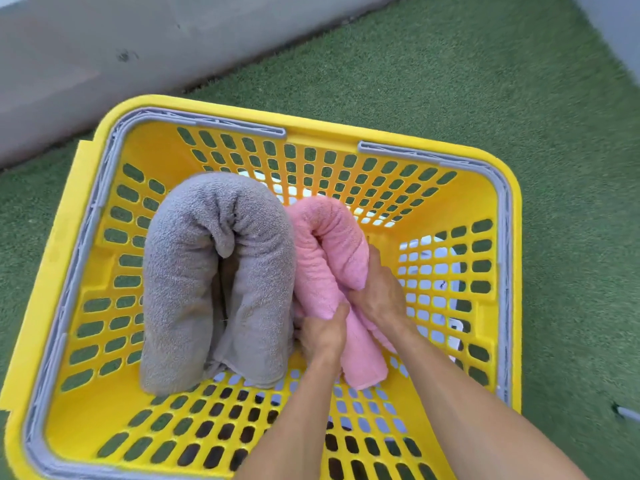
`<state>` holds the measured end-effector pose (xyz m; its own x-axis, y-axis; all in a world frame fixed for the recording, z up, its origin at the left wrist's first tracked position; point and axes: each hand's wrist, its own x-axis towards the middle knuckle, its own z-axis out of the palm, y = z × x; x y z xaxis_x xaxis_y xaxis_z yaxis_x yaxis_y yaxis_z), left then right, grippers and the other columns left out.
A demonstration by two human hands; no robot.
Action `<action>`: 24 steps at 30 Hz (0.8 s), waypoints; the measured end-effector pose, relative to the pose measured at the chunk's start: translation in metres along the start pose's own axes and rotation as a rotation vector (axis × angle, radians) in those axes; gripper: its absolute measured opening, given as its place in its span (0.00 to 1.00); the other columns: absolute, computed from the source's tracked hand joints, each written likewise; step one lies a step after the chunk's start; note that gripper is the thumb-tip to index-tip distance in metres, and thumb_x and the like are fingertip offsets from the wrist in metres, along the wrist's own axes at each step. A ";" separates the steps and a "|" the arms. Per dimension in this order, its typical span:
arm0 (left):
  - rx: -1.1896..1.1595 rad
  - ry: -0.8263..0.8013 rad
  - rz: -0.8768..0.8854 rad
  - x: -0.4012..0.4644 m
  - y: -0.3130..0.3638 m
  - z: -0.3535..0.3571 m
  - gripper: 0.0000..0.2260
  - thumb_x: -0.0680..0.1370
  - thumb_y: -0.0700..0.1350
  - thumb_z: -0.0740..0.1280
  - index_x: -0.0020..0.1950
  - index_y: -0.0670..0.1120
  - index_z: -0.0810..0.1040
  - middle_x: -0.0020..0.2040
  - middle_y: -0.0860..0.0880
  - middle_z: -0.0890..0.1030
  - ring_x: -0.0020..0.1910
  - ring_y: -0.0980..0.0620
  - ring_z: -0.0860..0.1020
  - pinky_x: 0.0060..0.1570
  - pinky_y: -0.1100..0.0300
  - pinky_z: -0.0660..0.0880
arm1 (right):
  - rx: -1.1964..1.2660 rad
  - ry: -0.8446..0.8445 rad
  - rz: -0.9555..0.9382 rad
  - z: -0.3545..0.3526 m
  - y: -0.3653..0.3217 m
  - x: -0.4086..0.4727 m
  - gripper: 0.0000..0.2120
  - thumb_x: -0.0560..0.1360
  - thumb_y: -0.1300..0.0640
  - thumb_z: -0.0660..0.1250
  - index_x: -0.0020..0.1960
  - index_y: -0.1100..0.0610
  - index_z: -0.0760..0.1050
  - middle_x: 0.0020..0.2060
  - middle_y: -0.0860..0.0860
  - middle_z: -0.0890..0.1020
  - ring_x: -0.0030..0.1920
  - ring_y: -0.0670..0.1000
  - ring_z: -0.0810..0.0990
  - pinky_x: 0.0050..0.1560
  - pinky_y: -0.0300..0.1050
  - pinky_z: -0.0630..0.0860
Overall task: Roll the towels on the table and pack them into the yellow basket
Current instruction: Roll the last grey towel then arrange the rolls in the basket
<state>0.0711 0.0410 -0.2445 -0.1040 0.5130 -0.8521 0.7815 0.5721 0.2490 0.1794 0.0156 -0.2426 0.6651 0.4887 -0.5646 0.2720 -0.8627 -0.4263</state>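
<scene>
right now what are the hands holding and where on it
Both hands grip the pink towel in the basket: the left hand near its lower end, the right hand around its middle.

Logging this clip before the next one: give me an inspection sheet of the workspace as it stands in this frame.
Surface: green turf; no table in view.
Job's things: yellow basket on the turf; grey towel rolled, bent in an arch inside it; pink towel rolled and bent beside it, touching.
Clutter: white item under the basket, seen through the holes, unclear.
Grippers: left hand and right hand both grip the pink towel.
Cables: nothing seen.
Surroundings: grey wall behind the basket.
</scene>
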 end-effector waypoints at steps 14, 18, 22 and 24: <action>0.431 -0.007 0.403 -0.023 0.012 -0.036 0.28 0.72 0.50 0.70 0.64 0.35 0.68 0.62 0.34 0.75 0.62 0.36 0.74 0.58 0.50 0.71 | 0.187 0.101 0.333 -0.005 0.017 -0.087 0.42 0.74 0.54 0.68 0.77 0.60 0.45 0.65 0.64 0.70 0.62 0.64 0.73 0.58 0.53 0.72; 0.424 -0.052 0.420 -0.019 0.011 -0.036 0.23 0.73 0.49 0.68 0.62 0.36 0.70 0.58 0.35 0.78 0.57 0.37 0.77 0.53 0.51 0.73 | 0.158 0.082 0.311 0.006 0.017 -0.083 0.44 0.74 0.54 0.67 0.77 0.60 0.41 0.66 0.65 0.68 0.63 0.64 0.72 0.61 0.54 0.72; 0.314 -0.074 0.581 -0.026 0.002 -0.047 0.25 0.68 0.53 0.74 0.56 0.41 0.70 0.53 0.40 0.79 0.53 0.40 0.77 0.51 0.50 0.74 | 0.098 0.160 0.253 -0.003 0.017 -0.086 0.40 0.75 0.57 0.65 0.78 0.57 0.44 0.66 0.62 0.70 0.62 0.64 0.74 0.59 0.54 0.73; 0.334 -0.142 0.620 -0.025 0.002 -0.049 0.27 0.66 0.56 0.71 0.57 0.41 0.71 0.54 0.42 0.78 0.54 0.41 0.77 0.51 0.51 0.74 | 0.073 0.148 0.235 -0.008 0.015 -0.087 0.39 0.77 0.56 0.64 0.78 0.55 0.43 0.66 0.61 0.69 0.62 0.64 0.73 0.59 0.54 0.72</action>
<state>0.0449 0.0606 -0.2003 0.4833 0.5790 -0.6566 0.8198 -0.0362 0.5716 0.1312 -0.0413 -0.1943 0.7996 0.2475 -0.5472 0.0509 -0.9358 -0.3489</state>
